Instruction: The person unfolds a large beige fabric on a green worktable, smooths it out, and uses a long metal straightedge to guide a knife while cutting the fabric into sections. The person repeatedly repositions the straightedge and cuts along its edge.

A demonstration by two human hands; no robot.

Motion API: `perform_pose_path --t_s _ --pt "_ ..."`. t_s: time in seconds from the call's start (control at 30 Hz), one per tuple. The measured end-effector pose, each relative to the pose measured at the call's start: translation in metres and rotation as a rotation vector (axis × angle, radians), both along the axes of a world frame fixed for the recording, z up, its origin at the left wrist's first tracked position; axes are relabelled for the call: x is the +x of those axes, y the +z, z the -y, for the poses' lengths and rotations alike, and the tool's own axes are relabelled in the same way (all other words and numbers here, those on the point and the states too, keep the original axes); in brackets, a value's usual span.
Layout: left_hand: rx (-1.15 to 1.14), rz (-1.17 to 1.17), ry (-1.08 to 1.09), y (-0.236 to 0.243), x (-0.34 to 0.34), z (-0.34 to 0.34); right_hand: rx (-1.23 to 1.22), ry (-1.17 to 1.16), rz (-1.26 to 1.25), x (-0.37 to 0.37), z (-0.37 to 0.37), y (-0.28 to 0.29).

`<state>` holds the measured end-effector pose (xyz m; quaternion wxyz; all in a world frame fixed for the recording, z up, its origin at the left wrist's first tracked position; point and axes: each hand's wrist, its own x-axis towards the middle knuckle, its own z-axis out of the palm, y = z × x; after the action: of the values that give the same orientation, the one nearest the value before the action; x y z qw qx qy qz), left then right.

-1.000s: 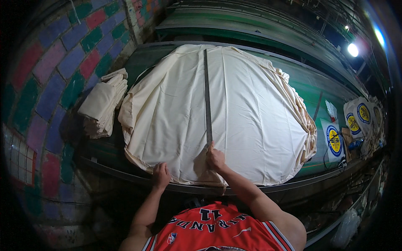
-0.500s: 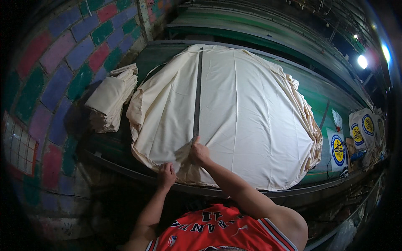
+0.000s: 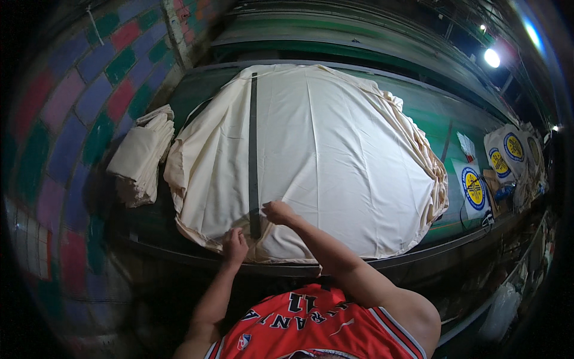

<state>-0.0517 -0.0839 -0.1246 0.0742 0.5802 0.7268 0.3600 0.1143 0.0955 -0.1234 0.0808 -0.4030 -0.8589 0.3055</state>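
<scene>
A wide spread of cream cloth (image 3: 341,149) lies on the green table, smooth in the middle and gathered in folds round its rim. A long dark straight strip (image 3: 253,149) rests across it from the far side toward me. Just right of the strip's near end, my right hand (image 3: 279,213) is closed over the cloth with its fingers curled. My left hand (image 3: 235,244) is at the cloth's near edge, left of the strip, its fingers bent and pressed together. What either hand pinches, if anything, is too small to make out.
A folded stack of cream cloth (image 3: 140,155) sits at the table's left end, beside the painted block wall (image 3: 89,96). To the right are a white sheet with a round blue and yellow emblem (image 3: 472,188) and printed bags (image 3: 508,149). The table's metal edge (image 3: 287,269) runs before me.
My right hand has come off the strip and moved slightly right of it. The strip's near end now shows between my hands. The whole view has shifted a little.
</scene>
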Motion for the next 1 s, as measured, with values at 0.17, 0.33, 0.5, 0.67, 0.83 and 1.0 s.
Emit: perform_pose_path --t_s 0.17,0.33,0.5,0.67,0.83,1.0 --pt "0.070 -0.011 -0.265 0.009 0.045 -0.041 0.087 -0.373 0.099 0.113 -0.021 0.001" --pt "0.026 0.037 -0.647 0.014 0.104 -0.064 0.240 -0.881 0.236 0.281 -0.010 -0.007" --pt "-0.124 -0.184 -1.041 0.012 0.153 -0.056 0.347 -1.008 0.334 0.371 0.025 0.000" --pt "-0.096 -0.339 -1.031 -0.006 0.177 -0.049 0.435 -0.858 0.400 0.384 0.026 -0.024" --pt "-0.105 -0.385 -0.995 -0.014 0.185 -0.043 0.366 -0.766 0.397 0.400 0.016 -0.019" --pt "-0.124 -0.255 -1.027 -0.011 0.190 -0.034 0.356 -0.749 0.354 0.407 0.018 -0.008"
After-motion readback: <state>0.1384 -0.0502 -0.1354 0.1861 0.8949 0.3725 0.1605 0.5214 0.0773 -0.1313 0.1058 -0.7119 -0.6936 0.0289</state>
